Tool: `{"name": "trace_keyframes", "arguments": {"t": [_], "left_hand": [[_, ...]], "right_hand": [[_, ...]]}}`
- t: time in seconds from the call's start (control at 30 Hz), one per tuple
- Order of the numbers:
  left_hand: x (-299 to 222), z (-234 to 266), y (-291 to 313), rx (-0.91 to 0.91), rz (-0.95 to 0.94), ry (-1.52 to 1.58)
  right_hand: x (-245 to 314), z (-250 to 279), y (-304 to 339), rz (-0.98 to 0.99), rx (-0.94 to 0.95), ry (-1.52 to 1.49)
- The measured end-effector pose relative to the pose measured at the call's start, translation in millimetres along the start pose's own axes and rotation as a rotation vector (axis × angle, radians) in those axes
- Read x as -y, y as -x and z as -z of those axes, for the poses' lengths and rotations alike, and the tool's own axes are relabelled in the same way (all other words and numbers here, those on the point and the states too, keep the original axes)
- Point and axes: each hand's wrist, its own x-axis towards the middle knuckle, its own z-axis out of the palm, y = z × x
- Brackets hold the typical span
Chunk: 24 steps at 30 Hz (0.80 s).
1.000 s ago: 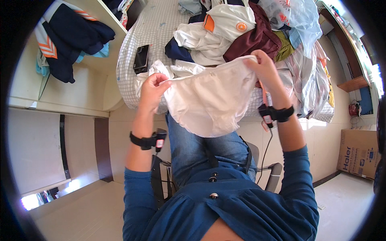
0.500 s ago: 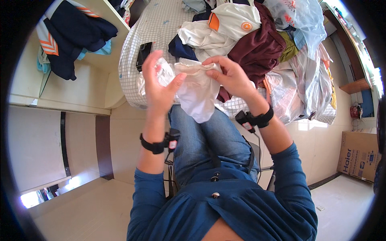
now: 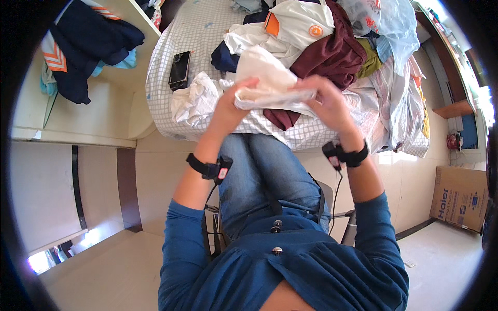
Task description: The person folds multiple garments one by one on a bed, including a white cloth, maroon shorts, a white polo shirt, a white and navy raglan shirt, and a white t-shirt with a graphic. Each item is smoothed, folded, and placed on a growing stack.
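Observation:
Between my two hands a small white cloth garment (image 3: pixel 267 75) is stretched sideways by its gathered, waistband-like edge, its body standing up and away from me over the bed. My left hand (image 3: pixel 231 109) pinches the edge at its left end. My right hand (image 3: pixel 329 106) grips the other end, its fingers slightly blurred. A crumpled white cloth (image 3: pixel 197 98) lies on the bed left of my left hand. Beyond the garment are a white shirt (image 3: pixel 298 23) with an orange patch and a dark maroon garment (image 3: pixel 332 52). The garment's exact kind is unclear.
A black phone (image 3: pixel 179 68) rests on the checked bedspread (image 3: pixel 161 106). Clear plastic bags (image 3: pixel 384 31) and more clothes heap at the right. Dark clothes (image 3: pixel 98 41) lie in an open cabinet at far left. On the floor at right stands a cardboard box (image 3: pixel 459 197).
My left hand, open and apart before, has taken hold of the garment's left end. The garment, which hung down toward my lap, is now raised and spread wide. My right hand has shifted right.

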Motion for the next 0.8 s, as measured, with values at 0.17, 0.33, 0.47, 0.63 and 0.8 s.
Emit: {"name": "trace_keyframes", "arguments": {"t": [0.17,0.33,0.47,0.63,0.8], "left_hand": [[65.5,-29.4,50.7,0.417,0.188,-0.355],[85.7,-28.3,66.8,0.306,0.175,-0.121],[104.9,-25.2,52.3,-0.106,0.385,0.066],[145.1,-36.6,26.8,-0.438,0.392,-0.403],[148.2,-43.6,24.6,-0.394,0.596,-0.475]], "right_hand": [[-41.7,-33.3,77.8,-0.322,0.287,0.145],[-69.0,-35.9,91.5,-0.441,0.304,0.059],[-100.4,-51.7,45.7,-0.517,0.022,-0.078],[-116.4,-87.9,23.9,-0.310,-0.274,0.698],[-110.1,-128.4,52.2,-0.106,0.251,0.801]]}}
